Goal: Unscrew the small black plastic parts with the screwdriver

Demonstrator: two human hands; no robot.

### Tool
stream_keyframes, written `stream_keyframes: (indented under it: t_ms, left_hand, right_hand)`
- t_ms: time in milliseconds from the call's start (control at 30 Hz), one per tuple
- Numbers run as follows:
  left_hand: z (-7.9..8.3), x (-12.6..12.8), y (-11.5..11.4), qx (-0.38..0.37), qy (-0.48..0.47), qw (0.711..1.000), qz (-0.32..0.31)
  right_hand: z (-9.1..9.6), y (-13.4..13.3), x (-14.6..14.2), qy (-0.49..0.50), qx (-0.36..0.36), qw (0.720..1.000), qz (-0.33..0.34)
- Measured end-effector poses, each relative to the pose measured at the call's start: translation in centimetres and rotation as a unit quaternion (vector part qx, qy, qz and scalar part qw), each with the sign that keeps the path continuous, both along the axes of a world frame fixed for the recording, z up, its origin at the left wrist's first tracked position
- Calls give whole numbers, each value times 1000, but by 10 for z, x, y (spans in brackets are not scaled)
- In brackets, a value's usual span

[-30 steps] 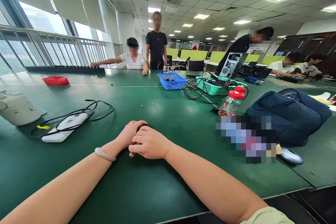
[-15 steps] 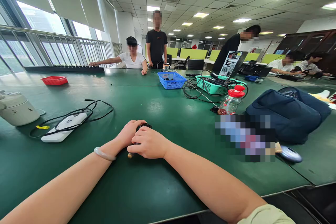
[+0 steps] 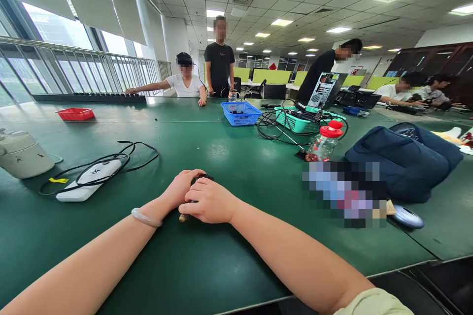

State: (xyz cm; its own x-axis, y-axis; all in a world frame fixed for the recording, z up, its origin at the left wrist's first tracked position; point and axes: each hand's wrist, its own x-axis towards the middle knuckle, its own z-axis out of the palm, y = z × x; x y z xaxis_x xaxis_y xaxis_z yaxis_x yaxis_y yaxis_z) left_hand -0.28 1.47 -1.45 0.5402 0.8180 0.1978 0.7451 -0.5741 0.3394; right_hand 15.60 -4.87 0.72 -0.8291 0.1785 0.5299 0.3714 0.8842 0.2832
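Note:
Both my hands rest together on the green table (image 3: 221,266), closed around a small dark object (image 3: 202,177) that they mostly hide. My left hand (image 3: 180,190), with a pale bangle (image 3: 146,218) on its wrist, curls over the object from the left. My right hand (image 3: 210,202) lies over it from the right, fingers pressed together. A short tan tip (image 3: 182,217) sticks out below my hands. What the object is I cannot make out.
A white device with a looped black cable (image 3: 90,176) and a cream kettle (image 3: 22,155) lie left. A red-capped bottle (image 3: 323,143), a navy bag (image 3: 402,162), blue (image 3: 241,113) and green (image 3: 301,120) baskets sit right and beyond. A red tray (image 3: 76,114) is far left. Several people stand or sit at the far side.
My hands have stayed put. The view has shifted slightly, and the person bending at the back right has moved a little to the left.

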Motion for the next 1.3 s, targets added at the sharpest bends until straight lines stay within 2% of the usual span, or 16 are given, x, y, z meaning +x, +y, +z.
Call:
stream_keyframes:
  t_ms: [233, 667, 1300]
  left_hand:
    - [4, 0, -4, 0, -5, 1000, -15]
    - [-9, -4, 9, -13, -25, 1000, -14]
    - [6, 1, -2, -21, -4, 1000, 2]
  right_hand:
    - [-2, 1, 2, 30, 13, 999, -15]
    - [1, -1, 5, 51, 20, 998, -36]
    - [-3, 0, 2, 20, 24, 999, -10]
